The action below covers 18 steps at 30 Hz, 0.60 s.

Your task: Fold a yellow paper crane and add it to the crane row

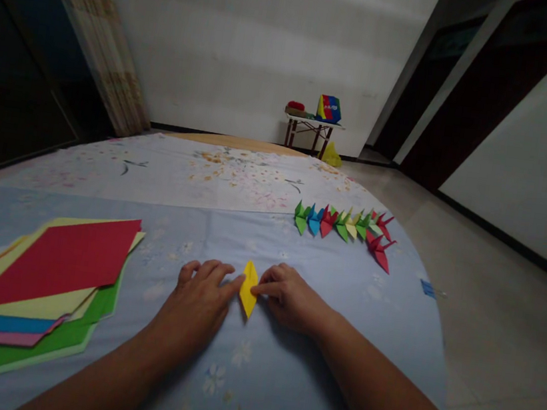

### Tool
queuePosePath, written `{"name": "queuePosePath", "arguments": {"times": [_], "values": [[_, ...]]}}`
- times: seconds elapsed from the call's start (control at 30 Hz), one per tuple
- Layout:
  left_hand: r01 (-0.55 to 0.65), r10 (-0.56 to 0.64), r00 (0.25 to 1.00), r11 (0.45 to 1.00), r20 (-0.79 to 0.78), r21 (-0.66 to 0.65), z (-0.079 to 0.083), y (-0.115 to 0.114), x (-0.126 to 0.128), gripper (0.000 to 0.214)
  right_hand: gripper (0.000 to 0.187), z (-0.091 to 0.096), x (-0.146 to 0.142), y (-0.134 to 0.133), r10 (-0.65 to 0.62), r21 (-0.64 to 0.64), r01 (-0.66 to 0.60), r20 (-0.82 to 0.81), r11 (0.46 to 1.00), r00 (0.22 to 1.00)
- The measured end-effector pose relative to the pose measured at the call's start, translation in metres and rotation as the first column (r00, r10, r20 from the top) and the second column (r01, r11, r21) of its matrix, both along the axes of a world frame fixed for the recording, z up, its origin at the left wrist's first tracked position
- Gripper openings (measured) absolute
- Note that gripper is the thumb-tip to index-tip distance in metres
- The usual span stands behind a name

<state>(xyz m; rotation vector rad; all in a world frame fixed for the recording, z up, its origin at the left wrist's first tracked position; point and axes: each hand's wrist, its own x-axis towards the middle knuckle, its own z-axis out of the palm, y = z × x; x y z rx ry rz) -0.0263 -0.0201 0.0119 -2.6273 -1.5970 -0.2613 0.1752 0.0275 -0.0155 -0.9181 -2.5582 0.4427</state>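
Note:
A small yellow folded paper (248,287), kite-shaped, lies on the light blue flowered cloth (282,367) in front of me. My left hand (200,303) rests on the cloth with its fingers curled and its forefinger pressing the paper's left edge. My right hand (286,294) is curled too, its forefinger pressing the paper's right edge. Both hands pin the paper flat between them.
A fanned stack of coloured paper sheets (41,282), red on top, lies at the left. A row of several folded paper cranes (344,224) in mixed colours sits beyond my hands at the right. A small table (311,129) with colourful items stands by the far wall.

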Motion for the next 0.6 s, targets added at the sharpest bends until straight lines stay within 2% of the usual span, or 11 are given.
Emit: {"name": "queuePosePath", "arguments": {"times": [0.17, 0.33, 0.6], "values": [[0.089, -0.088, 0.996, 0.994, 0.033, -0.056, -0.0067, -0.0001, 0.0023, 0.045, 0.042, 0.0009, -0.0011, -0.0013, -0.004, 0.035, 0.002, 0.037, 0.999, 0.999], [0.075, -0.073, 0.995, 0.997, 0.06, -0.027, -0.0103, -0.0015, -0.0011, 0.045, 0.04, -0.0011, 0.0015, -0.0011, -0.005, -0.002, 0.005, -0.027, 1.0, 1.0], [0.027, -0.029, 0.999, 0.999, -0.046, -0.045, -0.0065, -0.0009, 0.001, 0.034, 0.037, 0.0005, 0.0019, 0.0003, -0.001, -0.026, 0.0, -0.021, 1.0, 1.0]]}}
